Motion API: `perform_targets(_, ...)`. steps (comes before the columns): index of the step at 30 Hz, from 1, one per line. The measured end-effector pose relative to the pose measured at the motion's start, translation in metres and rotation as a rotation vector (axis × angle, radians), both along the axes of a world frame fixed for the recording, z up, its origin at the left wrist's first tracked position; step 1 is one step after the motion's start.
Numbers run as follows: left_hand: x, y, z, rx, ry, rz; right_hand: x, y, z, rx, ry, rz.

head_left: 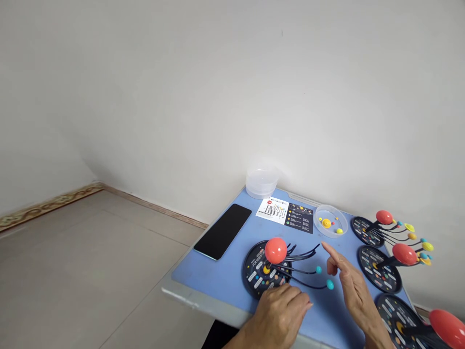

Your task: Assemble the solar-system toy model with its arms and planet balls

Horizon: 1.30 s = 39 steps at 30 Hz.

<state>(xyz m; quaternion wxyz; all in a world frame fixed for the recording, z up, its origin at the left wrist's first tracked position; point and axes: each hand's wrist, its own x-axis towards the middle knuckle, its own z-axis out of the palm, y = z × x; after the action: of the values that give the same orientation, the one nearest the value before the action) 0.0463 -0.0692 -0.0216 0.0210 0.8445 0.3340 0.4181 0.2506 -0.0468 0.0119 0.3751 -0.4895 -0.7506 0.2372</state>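
A solar system model [250,276] stands in front of me, with a black round base, a red ball and thin curved black arms. Two arms end in turquoise balls; others have bare tips. My left hand [281,312] rests at the near edge of the base, its fingers curled and their tips hidden; what they hold, if anything, does not show. My right hand [350,286] is beside the arms, index finger stretched toward a bare arm tip [318,246], the other fingers bent. Nothing shows in it. Whether the finger touches the tip I cannot tell.
On the blue table [214,276] lie a black phone [225,230] and a printed instruction sheet [285,213]. A clear dish [343,220] holds several small coloured balls. Stacked clear containers [260,183] stand by the wall. Along the right side are three more models [379,269].
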Motion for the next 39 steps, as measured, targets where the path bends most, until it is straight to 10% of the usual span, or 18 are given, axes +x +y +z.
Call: perform_targets(39,-0.0002,0.0002,0.0014,-0.017,-0.024,-0.013,0.0006,0.0017,-0.0009,-0.037,0.001,0.046)
